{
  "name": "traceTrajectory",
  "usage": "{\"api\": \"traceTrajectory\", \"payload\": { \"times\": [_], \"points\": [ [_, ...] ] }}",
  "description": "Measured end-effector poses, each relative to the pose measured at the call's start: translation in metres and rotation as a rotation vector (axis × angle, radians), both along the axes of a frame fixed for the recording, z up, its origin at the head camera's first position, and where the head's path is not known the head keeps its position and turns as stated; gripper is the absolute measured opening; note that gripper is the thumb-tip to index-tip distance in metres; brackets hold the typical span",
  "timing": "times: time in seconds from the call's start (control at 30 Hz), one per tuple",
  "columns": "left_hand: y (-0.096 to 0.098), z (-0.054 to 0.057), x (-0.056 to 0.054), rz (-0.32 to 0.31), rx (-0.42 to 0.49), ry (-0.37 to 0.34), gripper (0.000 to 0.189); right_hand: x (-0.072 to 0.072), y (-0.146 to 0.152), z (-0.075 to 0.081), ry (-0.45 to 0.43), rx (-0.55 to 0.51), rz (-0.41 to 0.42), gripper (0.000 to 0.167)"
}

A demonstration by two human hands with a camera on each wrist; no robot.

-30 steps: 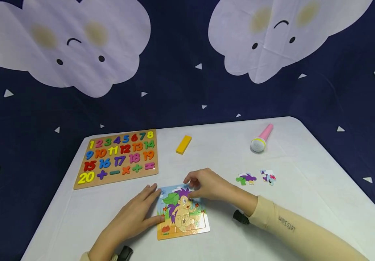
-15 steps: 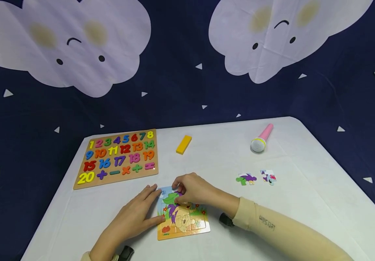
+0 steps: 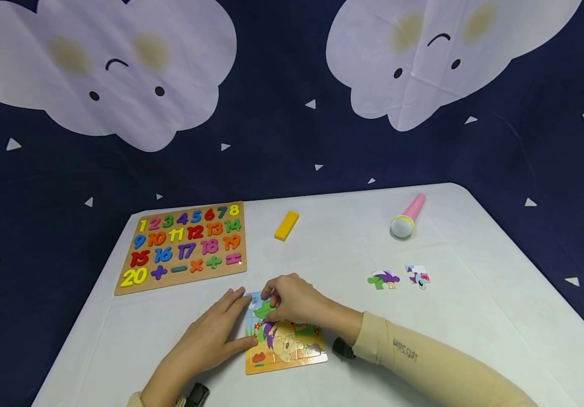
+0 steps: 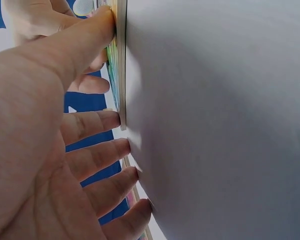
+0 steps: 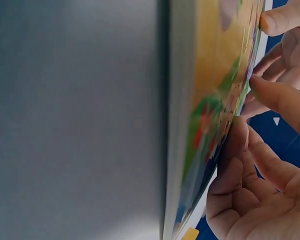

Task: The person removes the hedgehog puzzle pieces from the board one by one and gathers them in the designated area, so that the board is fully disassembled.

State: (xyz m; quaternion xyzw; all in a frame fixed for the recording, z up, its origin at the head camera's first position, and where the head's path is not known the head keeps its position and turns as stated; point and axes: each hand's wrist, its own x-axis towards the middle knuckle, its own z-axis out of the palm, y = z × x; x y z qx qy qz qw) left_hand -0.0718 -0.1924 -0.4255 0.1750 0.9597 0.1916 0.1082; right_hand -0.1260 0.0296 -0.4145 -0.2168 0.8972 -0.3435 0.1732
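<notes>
A small square jigsaw puzzle [image 3: 287, 350] with a purple-spined hedgehog picture lies flat at the table's front middle. My left hand [image 3: 208, 330] is spread at its left side; the thumb presses on the puzzle's rim, and the index fingertip touches its upper left corner. Over the upper part of the puzzle, my right hand [image 3: 294, 297] is bent down, with thumb and index finger pinching a puzzle piece at the surface, mostly hidden by the fingers. In the right wrist view, the fingertips [image 5: 238, 122] meet the picture. Two loose puzzle pieces [image 3: 383, 278] lie to the right.
A wooden number board [image 3: 182, 246] lies at the back left. Beside it is a yellow block [image 3: 286, 226], and a pink toy microphone [image 3: 408, 216] rests at the back right. A dark blue cloth with clouds [image 3: 282, 90] hangs behind the white table [image 3: 475, 316].
My right hand has moved left across the top of the puzzle, from its upper right towards the green leaf, and slightly nearer me. The left hand and the two loose pieces have stayed put.
</notes>
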Motion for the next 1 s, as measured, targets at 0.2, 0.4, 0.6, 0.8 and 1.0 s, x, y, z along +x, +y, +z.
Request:
{"api": "traceTrajectory", "payload": {
  "times": [0.2,0.4,0.6,0.8,1.0],
  "points": [
    [-0.0008,0.0013,0.0007,-0.007,0.009,0.006,0.090,0.0011,-0.0026,-0.0018,0.022,0.008,-0.002,0.035],
    [-0.0002,0.0019,0.0009,-0.007,0.004,0.004,0.091,0.0011,-0.0047,-0.0015,0.023,0.005,-0.017,0.044],
    [0.0007,0.0022,-0.0001,-0.002,0.004,0.001,0.092,0.0006,-0.0059,-0.0007,0.030,0.006,-0.027,0.048],
    [0.0011,0.0027,0.0007,-0.004,0.007,0.005,0.091,0.0009,-0.0056,-0.0010,0.044,0.006,-0.018,0.047],
    [0.0014,0.0027,0.0007,-0.002,0.007,-0.004,0.091,0.0019,-0.0048,-0.0005,0.130,0.052,0.012,0.046]
  ]
}}
